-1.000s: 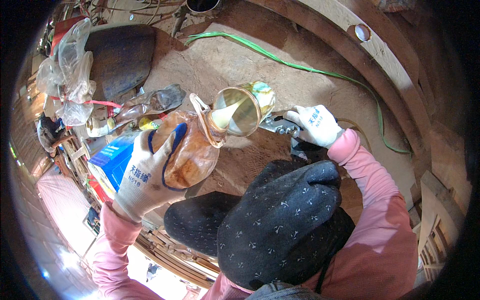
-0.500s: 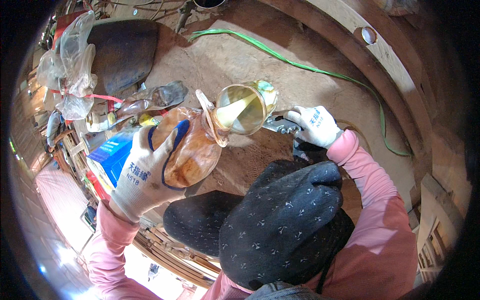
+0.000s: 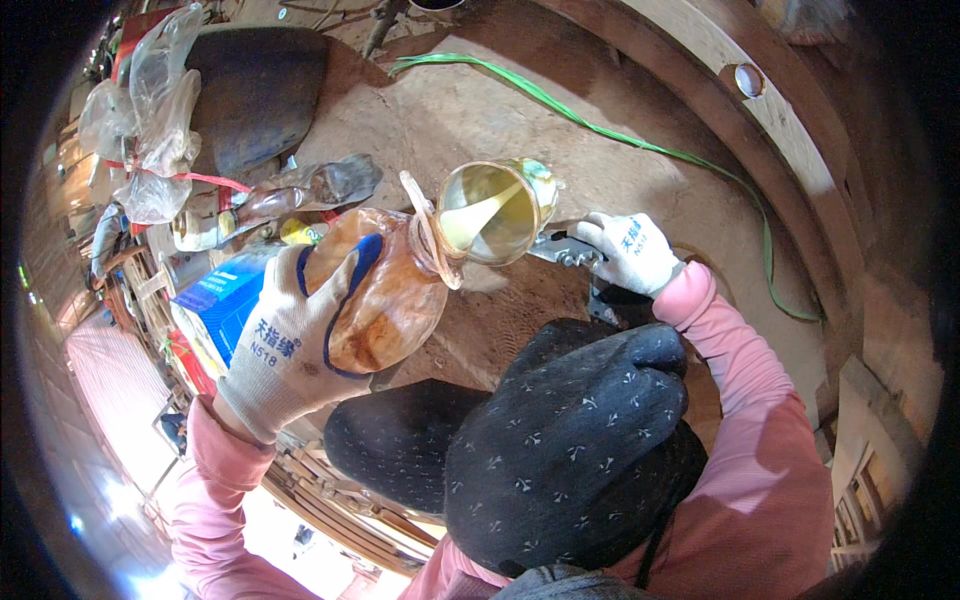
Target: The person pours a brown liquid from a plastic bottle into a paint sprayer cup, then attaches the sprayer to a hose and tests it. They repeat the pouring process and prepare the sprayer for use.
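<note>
My left hand [image 3: 290, 350], in a white glove with blue coating, grips a large translucent amber plastic jug [image 3: 395, 315] from its side. The jug lies tipped to the right, and a pale yellow stream [image 3: 480, 216] runs from its mouth into a clear, yellow-stained cup [image 3: 541, 190]. In its own white glove, my right hand [image 3: 632, 250] is closed on a silver metal piece with a notched edge [image 3: 562, 249], which reaches to the cup's lower side. Whether that piece is fixed to the cup I cannot tell. Below it shows a dark object [image 3: 615, 302], partly hidden.
A blue and white box [image 3: 225, 305] stands left of the jug. Beyond it lie a crumpled brown plastic bottle [image 3: 345, 182] and a clear plastic bag [image 3: 160, 130]. Green strapping [image 3: 640, 143] curves across the dirt floor. A roll of tape [image 3: 749, 80] rests on a curved board at upper right.
The pale stream reaches a little farther across the inside of the cup. Both hands keep their holds, and the view has shifted slightly.
</note>
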`<state>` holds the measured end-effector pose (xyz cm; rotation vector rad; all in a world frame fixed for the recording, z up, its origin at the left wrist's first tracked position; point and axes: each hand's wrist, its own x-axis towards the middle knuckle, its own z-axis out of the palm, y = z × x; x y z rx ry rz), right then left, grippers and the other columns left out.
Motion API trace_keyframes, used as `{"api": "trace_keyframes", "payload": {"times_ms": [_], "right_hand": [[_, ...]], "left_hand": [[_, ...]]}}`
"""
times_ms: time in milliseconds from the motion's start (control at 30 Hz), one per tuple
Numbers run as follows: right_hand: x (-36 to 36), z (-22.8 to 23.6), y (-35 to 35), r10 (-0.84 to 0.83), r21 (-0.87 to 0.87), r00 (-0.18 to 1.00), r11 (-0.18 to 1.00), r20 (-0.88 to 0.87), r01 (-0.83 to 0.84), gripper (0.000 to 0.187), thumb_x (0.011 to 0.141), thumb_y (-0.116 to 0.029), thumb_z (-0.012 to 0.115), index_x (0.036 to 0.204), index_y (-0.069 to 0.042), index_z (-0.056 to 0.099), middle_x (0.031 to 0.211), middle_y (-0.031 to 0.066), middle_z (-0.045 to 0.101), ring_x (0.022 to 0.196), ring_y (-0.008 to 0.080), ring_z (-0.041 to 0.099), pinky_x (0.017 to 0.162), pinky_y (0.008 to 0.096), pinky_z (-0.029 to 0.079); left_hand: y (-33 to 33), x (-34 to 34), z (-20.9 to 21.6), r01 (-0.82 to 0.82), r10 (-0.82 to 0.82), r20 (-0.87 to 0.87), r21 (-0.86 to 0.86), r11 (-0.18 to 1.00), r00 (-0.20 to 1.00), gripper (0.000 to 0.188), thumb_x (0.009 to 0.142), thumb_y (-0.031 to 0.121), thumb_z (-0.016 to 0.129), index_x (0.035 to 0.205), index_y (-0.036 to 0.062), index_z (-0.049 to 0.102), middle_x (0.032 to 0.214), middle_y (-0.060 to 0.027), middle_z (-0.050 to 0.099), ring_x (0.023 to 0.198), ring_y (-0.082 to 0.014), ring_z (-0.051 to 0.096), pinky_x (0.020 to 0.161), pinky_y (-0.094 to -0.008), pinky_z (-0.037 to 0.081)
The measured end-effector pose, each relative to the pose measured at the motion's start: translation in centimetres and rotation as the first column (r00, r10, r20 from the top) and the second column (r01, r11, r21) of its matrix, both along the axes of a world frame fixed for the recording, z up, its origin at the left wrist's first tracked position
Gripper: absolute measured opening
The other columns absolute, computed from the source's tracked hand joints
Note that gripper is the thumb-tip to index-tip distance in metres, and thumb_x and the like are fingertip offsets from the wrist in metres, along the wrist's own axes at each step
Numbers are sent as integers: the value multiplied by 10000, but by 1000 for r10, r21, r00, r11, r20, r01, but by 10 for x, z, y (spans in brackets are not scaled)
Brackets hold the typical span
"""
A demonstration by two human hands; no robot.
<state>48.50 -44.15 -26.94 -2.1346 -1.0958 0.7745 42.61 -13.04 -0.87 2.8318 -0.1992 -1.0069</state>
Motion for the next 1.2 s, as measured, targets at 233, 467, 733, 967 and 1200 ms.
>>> {"api": "trace_keyframes", "payload": {"times_ms": [233,467,733,967,1200], "right_hand": [[-2,-2,1,7,25,1000,1000,13,-7,376,795,-190,718,1157,-127,639,1029,96,653,879,322,688,723,438,557],[-3,-2,2,20,-9,999,1000,29,-20,442,752,-120,733,1183,-118,637,1057,83,661,866,314,693,724,417,563],[-2,-5,4,16,24,999,1000,51,-17,396,788,-168,718,1172,-127,631,1022,83,655,877,313,686,717,429,557],[-2,-7,7,18,7,1000,1000,11,-18,338,824,-249,715,1133,-139,631,1005,97,643,907,324,679,725,454,556],[-1,-8,9,4,22,1000,1000,12,-4,330,834,-251,706,1136,-143,628,1001,97,642,894,325,682,720,456,558]], "left_hand": [[0,-2,1,9,-9,22,-12,1000,1000,1122,538,234,881,1543,149,389,1341,-252,485,1200,-467,463,1036,-530,410],[1,-3,0,24,-24,20,0,1000,1000,1118,545,245,880,1542,141,386,1344,-243,488,1200,-464,464,1034,-530,412],[0,-1,2,11,-11,-3,5,1000,1000,1102,544,231,870,1534,132,394,1345,-241,497,1195,-461,465,1031,-529,420],[2,1,2,18,-18,-8,21,1000,1000,1097,539,233,866,1527,125,402,1359,-234,502,1186,-461,462,1032,-525,417],[1,3,1,-1,1,-1,-5,1000,1000,1093,544,235,864,1524,105,399,1361,-231,507,1181,-464,460,1035,-527,413]]}}
